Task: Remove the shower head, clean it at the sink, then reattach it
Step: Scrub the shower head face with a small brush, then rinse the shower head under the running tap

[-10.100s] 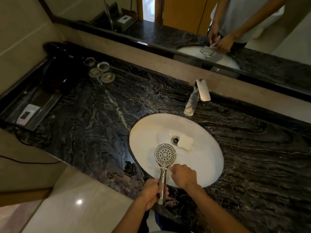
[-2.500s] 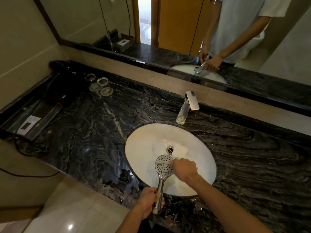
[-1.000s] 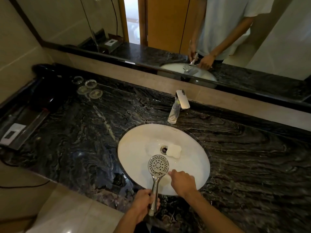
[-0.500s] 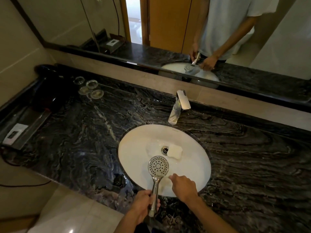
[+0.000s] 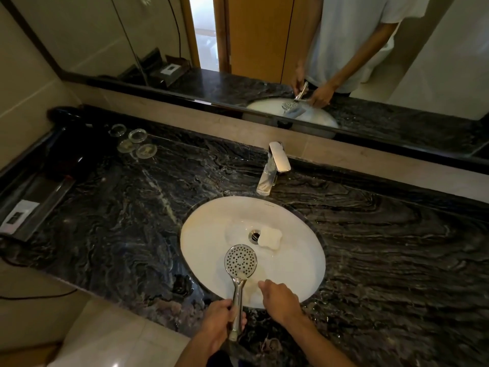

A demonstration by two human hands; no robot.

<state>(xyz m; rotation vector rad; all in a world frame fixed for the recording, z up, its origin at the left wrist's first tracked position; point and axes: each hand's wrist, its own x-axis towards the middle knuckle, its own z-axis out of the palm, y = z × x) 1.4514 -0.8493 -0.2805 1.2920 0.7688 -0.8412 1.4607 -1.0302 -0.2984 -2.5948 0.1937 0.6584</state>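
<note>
Dark veined marble bench (image 5: 370, 247) under a wide mirror (image 5: 264, 49), oval white sink (image 5: 211, 234) at centre, chrome tap (image 5: 272, 168) behind, pale soap (image 5: 270, 238) beside the drain, round perforated chrome shower head (image 5: 240, 260) over the basin's near side, left hand (image 5: 218, 323) grip wrapped round its handle, right hand (image 5: 280, 300) just beside, fingers curled, contents hidden, glass dishes (image 5: 136, 141) upper left.

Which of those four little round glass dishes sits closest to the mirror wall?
The far-left glass dish: it lies farthest back on the countertop, with the other three in front of it or to its right.
</note>
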